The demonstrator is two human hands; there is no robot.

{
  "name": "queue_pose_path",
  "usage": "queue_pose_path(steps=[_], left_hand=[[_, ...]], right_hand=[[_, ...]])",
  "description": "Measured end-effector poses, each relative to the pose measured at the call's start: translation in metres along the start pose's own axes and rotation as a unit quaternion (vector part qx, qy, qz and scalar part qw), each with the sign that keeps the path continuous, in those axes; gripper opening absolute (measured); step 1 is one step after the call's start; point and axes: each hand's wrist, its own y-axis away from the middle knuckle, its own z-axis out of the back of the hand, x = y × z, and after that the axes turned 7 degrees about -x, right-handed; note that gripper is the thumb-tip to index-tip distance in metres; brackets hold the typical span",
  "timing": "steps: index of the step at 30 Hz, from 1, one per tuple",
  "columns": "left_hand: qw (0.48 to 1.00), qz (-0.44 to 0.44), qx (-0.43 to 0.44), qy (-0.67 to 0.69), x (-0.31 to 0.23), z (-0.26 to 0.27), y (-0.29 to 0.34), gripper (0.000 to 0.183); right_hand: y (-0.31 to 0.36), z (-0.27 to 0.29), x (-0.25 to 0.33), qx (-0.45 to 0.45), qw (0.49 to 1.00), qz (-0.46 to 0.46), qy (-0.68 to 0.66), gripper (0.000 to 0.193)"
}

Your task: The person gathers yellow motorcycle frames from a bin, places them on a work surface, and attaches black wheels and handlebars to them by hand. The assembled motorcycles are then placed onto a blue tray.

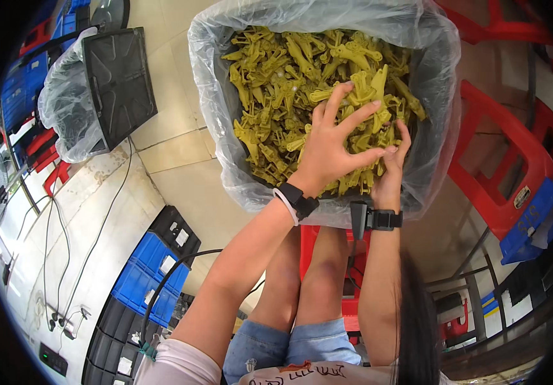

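Yellow-green parts (270, 96) lie heaped in the wide, plastic-lined bin (209, 83) beyond your knees (324, 279). Your left hand (329, 151) spreads over the pile, fingers and thumb well apart; your right hand (388, 178) reaches in just beside that thumb, and I cannot tell whether its partly hidden fingers grip anything.

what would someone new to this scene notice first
Probably the big heap of yellow-green molded parts at upper centre, inside a clear plastic liner. Over its lower right, the left hand spreads its fingers, with the right hand close beside it. The bright red plastic chair to the right also stands out against the pale floor.
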Motion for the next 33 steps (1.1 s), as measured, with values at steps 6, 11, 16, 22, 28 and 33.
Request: queue_pose_path(steps=[6,11,16,22,28,33], left_hand=[[0.998,-0.035,-0.039,-0.027,-0.032,0.017,0.003,0.070],[0.998,-0.029,-0.048,-0.026,-0.067,0.052,0.010,0.069],[0.993,-0.066,-0.071,-0.066,-0.107,0.099,0.019,0.069],[0.991,-0.100,-0.058,-0.065,-0.170,0.160,0.031,0.069],[0.983,-0.157,-0.057,-0.081,-0.260,0.228,0.053,0.069],[0.969,-0.224,-0.045,-0.098,-0.353,0.261,0.067,0.068]], right_hand=[[0.018,-0.011,0.023,0.024,0.998,0.037,-0.052,0.070],[0.048,-0.032,0.044,0.040,0.996,0.049,-0.067,0.074],[0.085,-0.062,0.064,0.053,0.993,0.090,-0.060,0.078],[0.154,-0.105,0.121,0.052,0.987,0.071,-0.136,0.074],[0.230,-0.132,0.187,0.076,0.979,0.153,-0.116,0.078],[0.295,-0.137,0.250,0.089,0.958,0.186,-0.197,0.079]])
